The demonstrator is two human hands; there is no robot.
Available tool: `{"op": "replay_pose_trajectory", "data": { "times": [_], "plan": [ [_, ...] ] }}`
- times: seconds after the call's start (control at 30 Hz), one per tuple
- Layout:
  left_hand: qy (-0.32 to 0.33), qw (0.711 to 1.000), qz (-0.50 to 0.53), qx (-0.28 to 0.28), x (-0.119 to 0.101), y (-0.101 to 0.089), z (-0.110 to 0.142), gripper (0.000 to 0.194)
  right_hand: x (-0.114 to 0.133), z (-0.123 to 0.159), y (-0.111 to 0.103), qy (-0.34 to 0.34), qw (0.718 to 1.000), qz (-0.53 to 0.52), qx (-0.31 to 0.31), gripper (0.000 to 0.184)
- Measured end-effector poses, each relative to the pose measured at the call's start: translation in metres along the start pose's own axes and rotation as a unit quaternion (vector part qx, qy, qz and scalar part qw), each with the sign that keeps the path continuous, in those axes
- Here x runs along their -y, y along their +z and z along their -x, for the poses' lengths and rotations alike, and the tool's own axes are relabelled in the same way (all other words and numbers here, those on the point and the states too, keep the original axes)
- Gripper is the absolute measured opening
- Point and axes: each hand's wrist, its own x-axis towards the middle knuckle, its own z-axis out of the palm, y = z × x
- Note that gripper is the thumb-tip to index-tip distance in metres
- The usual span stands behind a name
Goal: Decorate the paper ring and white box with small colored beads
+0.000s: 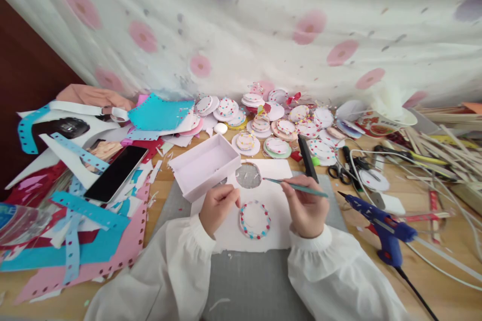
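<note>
My right hand (309, 205) is closed round a slim teal pair of tweezers (305, 189). Their pointed tip reaches left to a round cut-out hole (248, 175) in the white sheet, where the grey mat shows through with small scraps in it. My left hand (220, 206) is closed, thumb against curled fingers, over the left side of the white sheet (276, 242); what it pinches, if anything, is hidden. Between the hands lies a ring dotted with red, blue and white (255, 219). Just behind my left hand stands an open pale box (206, 163), with tiny bits inside.
Several decorated paper discs (276, 146) crowd the back. At right lie a blue glue gun (384, 225), scissors (339, 174), wooden sticks and cables. A black phone (116, 173) rests among paper strips on the left. The grey cutting mat (252, 286) lies under the sheet.
</note>
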Motion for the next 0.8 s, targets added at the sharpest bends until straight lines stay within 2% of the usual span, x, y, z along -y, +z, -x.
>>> {"op": "replay_pose_trajectory", "data": {
  "times": [0.1, 0.17, 0.27, 0.37, 0.53, 0.8],
  "plan": [
    [0.052, 0.993, -0.104, 0.012, 0.000, 0.000, 0.002, 0.030, -0.014, 0.005, -0.007, 0.157, 0.985, -0.073, -0.001, 0.017],
    [0.067, 0.985, -0.151, 0.048, 0.001, 0.001, 0.002, 0.021, -0.018, 0.007, -0.007, 0.202, 0.973, -0.108, 0.039, 0.021],
    [0.087, 0.972, -0.196, 0.100, 0.002, 0.002, 0.002, 0.012, -0.017, 0.007, -0.004, 0.207, 0.964, -0.132, 0.101, 0.023],
    [0.087, 0.967, -0.205, 0.124, 0.004, 0.002, 0.001, 0.015, -0.015, 0.005, -0.001, 0.209, 0.958, -0.145, 0.131, 0.023],
    [0.070, 0.970, -0.194, 0.127, 0.005, 0.003, -0.002, 0.016, -0.014, 0.003, -0.002, 0.216, 0.952, -0.147, 0.157, 0.022],
    [0.067, 0.972, -0.185, 0.128, 0.004, 0.003, -0.001, 0.017, -0.014, 0.004, -0.001, 0.208, 0.953, -0.144, 0.166, 0.019]
  ]
}}
